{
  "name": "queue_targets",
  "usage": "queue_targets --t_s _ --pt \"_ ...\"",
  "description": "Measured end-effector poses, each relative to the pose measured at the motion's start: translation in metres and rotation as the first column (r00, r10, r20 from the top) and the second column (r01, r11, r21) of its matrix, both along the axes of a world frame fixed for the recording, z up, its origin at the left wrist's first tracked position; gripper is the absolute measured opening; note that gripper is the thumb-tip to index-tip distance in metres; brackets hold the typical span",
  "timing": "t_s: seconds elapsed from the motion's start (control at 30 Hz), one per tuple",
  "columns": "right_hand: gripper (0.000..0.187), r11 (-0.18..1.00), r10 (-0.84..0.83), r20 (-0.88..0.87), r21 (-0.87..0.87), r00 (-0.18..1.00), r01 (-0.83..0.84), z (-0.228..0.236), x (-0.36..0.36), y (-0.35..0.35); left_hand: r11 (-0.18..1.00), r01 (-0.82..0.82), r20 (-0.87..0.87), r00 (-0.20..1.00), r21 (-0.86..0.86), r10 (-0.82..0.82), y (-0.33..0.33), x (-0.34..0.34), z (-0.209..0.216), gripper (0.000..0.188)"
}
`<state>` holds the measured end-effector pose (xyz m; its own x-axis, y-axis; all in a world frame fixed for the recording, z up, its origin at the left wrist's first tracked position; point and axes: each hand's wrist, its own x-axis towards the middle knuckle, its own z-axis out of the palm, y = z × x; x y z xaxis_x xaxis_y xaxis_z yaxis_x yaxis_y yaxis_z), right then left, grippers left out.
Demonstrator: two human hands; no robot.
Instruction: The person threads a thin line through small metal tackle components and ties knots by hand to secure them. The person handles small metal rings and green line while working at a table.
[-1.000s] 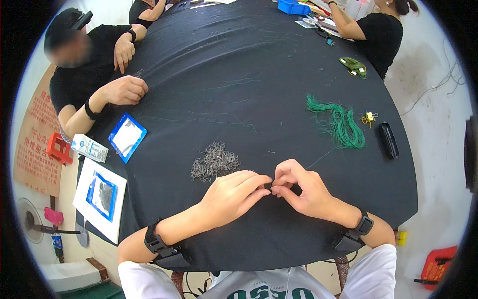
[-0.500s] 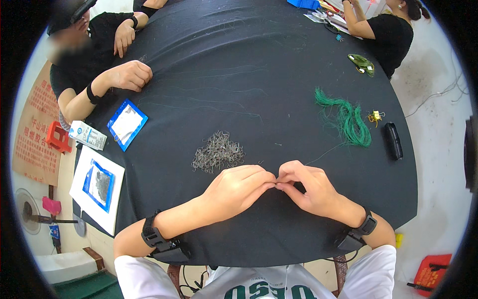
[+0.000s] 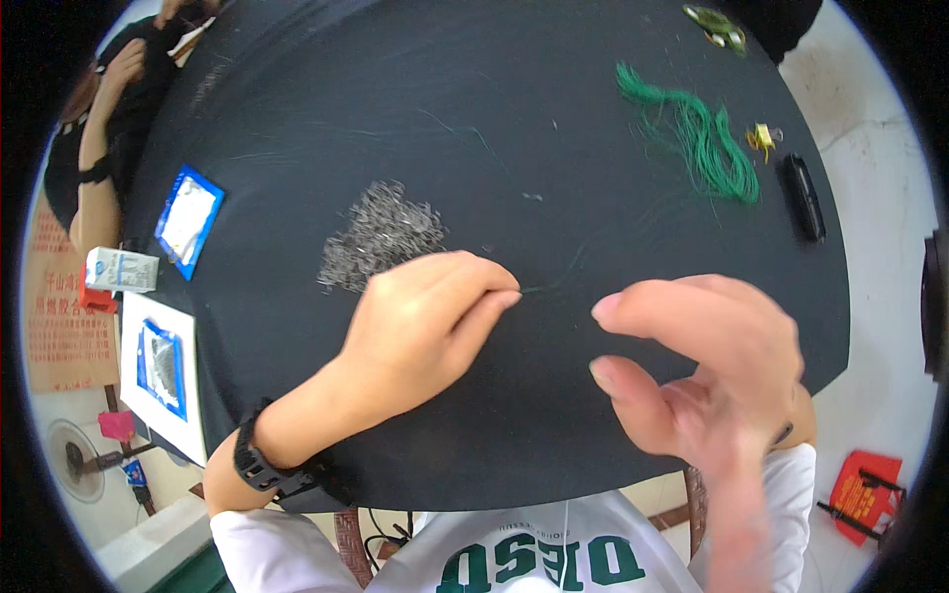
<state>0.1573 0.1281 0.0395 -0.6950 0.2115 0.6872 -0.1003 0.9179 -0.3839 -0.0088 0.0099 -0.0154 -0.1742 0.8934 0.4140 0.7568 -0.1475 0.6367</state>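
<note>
My left hand (image 3: 420,321) is pinched, thumb against index finger, just in front of the pile of small grey metal fish hooks (image 3: 381,237). From its fingertips a thin green thread (image 3: 542,289) trails out over the black cloth. Whether a hook is also in the pinch is hidden by the fingers. Off to the right, my right hand (image 3: 707,366) is raised, thumb and index finger spread apart with nothing between them. Beyond it lies a loose bundle of green thread (image 3: 717,153).
A black-clothed table (image 3: 514,425) spreads before me. To the right are a yellow binder clip (image 3: 761,138), a black case (image 3: 806,198) and an olive coil (image 3: 717,30). At left sit blue packets (image 3: 190,219), a white board (image 3: 188,420) and a carton (image 3: 121,270). Another person's arm (image 3: 96,148) is beyond.
My hands have come apart: the right has let go, opened and moved right, while the left stays pinched and has shifted left. The view has also moved.
</note>
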Motion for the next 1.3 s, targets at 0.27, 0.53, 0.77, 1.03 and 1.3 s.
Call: queue_targets --t_s 0.27,0.53,0.77,1.03,1.3 --pt "0.022 0.98 0.011 0.115 -0.2 0.993 0.012 0.021 0.021 -0.009 0.999 0.015 0.007 1.0 -0.034 -0.015 0.005 0.002 0.002 0.006" --pt "0.032 0.906 -0.383 0.701 0.158 0.602 0.392 0.012 0.155 -0.005 0.999 0.037 0.056 0.998 -0.02 -0.036 0.001 0.001 -0.001 0.006" --pt "0.028 0.906 0.365 -0.218 0.309 0.905 -0.291 0.006 0.031 0.003 0.998 0.046 0.045 0.998 0.04 -0.048 0.002 0.002 -0.006 0.008" --pt "0.027 0.904 0.376 -0.037 0.235 0.926 -0.358 0.013 0.034 -0.011 0.967 -0.141 0.116 0.986 0.211 0.119 0.012 0.007 0.007 0.007" --pt "0.079 0.77 0.606 -0.096 0.317 0.789 -0.553 0.007 0.009 -0.001 0.914 -0.324 0.192 0.94 0.243 0.282 -0.001 -0.004 0.008 0.009"
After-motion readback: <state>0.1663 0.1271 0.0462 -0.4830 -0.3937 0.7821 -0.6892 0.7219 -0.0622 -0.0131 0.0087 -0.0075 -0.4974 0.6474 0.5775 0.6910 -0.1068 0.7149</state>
